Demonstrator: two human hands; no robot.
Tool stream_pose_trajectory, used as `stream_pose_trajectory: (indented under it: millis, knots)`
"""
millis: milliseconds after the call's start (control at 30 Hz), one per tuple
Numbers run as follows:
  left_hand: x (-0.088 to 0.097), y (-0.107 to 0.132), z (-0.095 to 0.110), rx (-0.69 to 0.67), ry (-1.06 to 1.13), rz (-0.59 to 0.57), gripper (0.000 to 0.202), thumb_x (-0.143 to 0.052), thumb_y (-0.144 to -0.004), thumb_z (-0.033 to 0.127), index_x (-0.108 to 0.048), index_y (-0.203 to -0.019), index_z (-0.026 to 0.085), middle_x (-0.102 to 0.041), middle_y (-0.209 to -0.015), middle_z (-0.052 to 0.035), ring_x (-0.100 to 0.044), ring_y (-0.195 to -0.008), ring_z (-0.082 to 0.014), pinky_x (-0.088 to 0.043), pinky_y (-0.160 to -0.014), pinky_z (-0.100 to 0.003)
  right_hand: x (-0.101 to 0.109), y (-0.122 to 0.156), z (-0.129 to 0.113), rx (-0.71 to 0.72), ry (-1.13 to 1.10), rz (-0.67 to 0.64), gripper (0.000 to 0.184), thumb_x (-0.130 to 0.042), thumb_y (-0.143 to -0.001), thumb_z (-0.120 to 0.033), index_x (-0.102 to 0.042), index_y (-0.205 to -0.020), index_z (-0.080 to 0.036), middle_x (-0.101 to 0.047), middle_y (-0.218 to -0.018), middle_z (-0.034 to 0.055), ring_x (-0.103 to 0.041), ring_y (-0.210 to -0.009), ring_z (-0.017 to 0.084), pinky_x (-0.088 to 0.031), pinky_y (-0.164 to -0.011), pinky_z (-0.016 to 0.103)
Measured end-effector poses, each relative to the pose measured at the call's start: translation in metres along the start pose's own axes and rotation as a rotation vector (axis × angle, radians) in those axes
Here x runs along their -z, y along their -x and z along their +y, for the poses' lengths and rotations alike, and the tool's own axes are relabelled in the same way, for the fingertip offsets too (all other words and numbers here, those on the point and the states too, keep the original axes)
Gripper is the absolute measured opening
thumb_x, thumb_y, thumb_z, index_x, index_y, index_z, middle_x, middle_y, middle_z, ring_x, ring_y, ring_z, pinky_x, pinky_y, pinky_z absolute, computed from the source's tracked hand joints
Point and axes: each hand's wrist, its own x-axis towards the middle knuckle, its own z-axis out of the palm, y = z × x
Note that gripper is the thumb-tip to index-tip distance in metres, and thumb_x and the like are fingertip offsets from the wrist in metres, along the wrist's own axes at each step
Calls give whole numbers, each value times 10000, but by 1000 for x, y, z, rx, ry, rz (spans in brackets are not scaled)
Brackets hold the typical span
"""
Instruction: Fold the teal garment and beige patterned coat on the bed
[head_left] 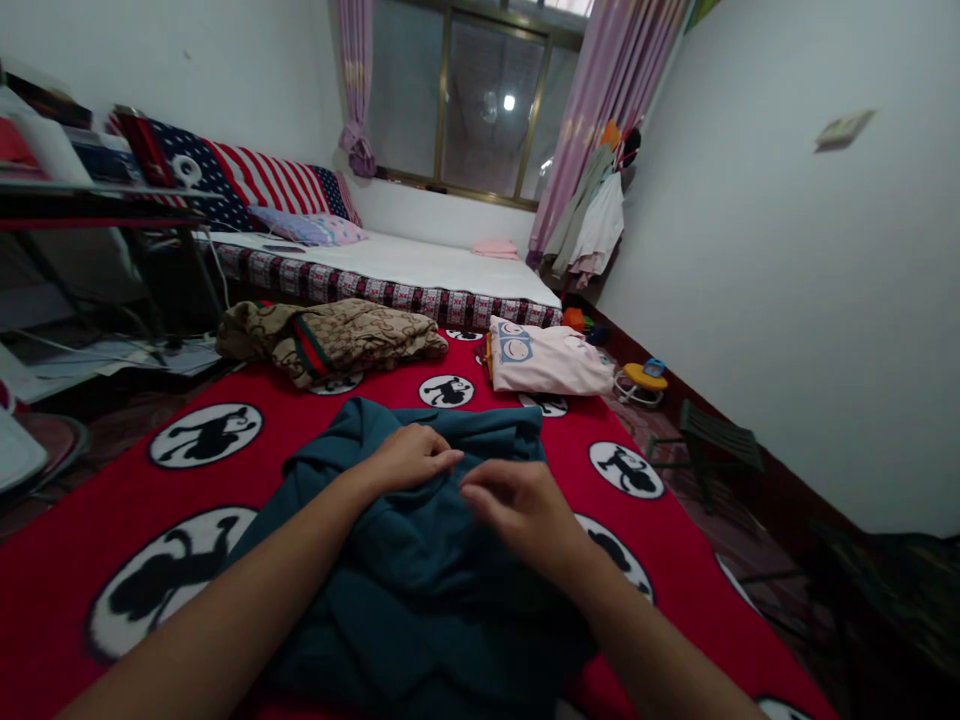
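Observation:
A dark teal garment [420, 590] lies crumpled on a red blanket [97, 500] printed with black-and-white round figures. My left hand [409, 458] rests on the garment's upper part with its fingers closed, pinching the cloth. My right hand [517, 510] hovers just right of it over the same garment, fingers curled together as if pinching fabric; what they grip is hard to make out. Both forearms reach in from the bottom edge.
A folded brown patterned garment [337, 340] and a folded pink garment [544, 362] lie further back on the blanket. Beyond them is a low mattress [420, 265] under a window. A small green stool [712, 440] and a yellow toy [645, 378] stand at right.

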Motion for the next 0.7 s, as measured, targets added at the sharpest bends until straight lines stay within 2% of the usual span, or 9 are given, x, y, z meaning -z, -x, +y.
stream_pose_trajectory:
  millis: [67, 133, 233, 300, 367, 467, 533, 600, 700]
  knots:
    - [-1, 3, -5, 34, 7, 13, 439, -455, -875, 494, -737, -714, 199, -701, -662, -21, -622, -656, -179, -369, -574, -233, 10, -15, 34, -64, 7, 241, 120, -596, -843, -219, -684, -924, -213, -705, -874, 26, -647, -793, 176, -485, -722, 284]
    - [-1, 3, -6, 65, 18, 4, 346, -488, -858, 439, -748, -814, 215, -713, -721, -15, -632, -691, -180, -378, -583, -232, 10, -25, 68, -76, 86, 452, 224, -611, -788, -180, -667, -1003, -205, -676, -1042, 74, -615, -994, 232, -483, -864, 362]
    - [-7, 1, -5, 160, -10, 67, 268, -550, -818, 335, -724, -986, 219, -707, -783, -22, -646, -742, -189, -425, -630, -245, 1, -30, 104, -116, 127, 605, 292, -599, -779, -219, -639, -1065, -175, -629, -1115, 127, -560, -1097, 276, -449, -954, 446]
    - [-13, 0, -5, 188, -48, 179, 312, -597, -784, 290, -689, -1072, 216, -695, -916, -41, -652, -816, -196, -465, -688, -259, -5, -29, 116, -178, 86, 601, 303, -598, -791, -278, -636, -1063, -151, -630, -1082, 141, -593, -1008, 272, -480, -898, 444]
    - [-19, -1, -6, 182, -83, 288, 435, -644, -743, 259, -635, -1177, 228, -629, -1133, -63, -647, -896, -197, -495, -750, -269, -9, -28, 121, -230, 53, 549, 369, -622, -780, -313, -627, -1109, -145, -641, -1061, 133, -616, -905, 254, -506, -817, 416]
    - [-23, -5, -8, 194, -118, 348, 596, -666, -726, 222, -541, -1308, 247, -509, -1311, -80, -641, -949, -199, -521, -793, -279, -12, -25, 119, -202, 69, 418, 426, -631, -763, -250, -616, -1185, -192, -671, -1008, 83, -621, -851, 223, -500, -776, 366]
    - [-23, -10, -9, 223, -167, 350, 629, -670, -736, 230, -512, -1345, 239, -525, -1297, -91, -645, -960, -227, -533, -796, -307, -14, -23, 114, -130, 109, 325, 334, -588, -764, -173, -667, -1085, -220, -682, -934, 52, -618, -835, 202, -486, -763, 332]
    - [-22, -16, -10, 240, -235, 352, 580, -660, -760, 243, -541, -1327, 237, -577, -1237, -95, -649, -968, -259, -535, -806, -339, -15, -20, 108, -98, 145, 273, 252, -560, -750, -128, -700, -935, -227, -679, -845, 30, -613, -788, 184, -472, -727, 303]
    - [-22, -23, -13, 225, -265, 371, 372, -566, -824, 201, -666, -1179, 255, -657, -1123, -72, -662, -958, -253, -528, -830, -338, -12, -18, 105, -140, 145, 331, 147, -584, -757, -182, -696, -844, -219, -656, -772, 22, -601, -709, 172, -464, -667, 286]
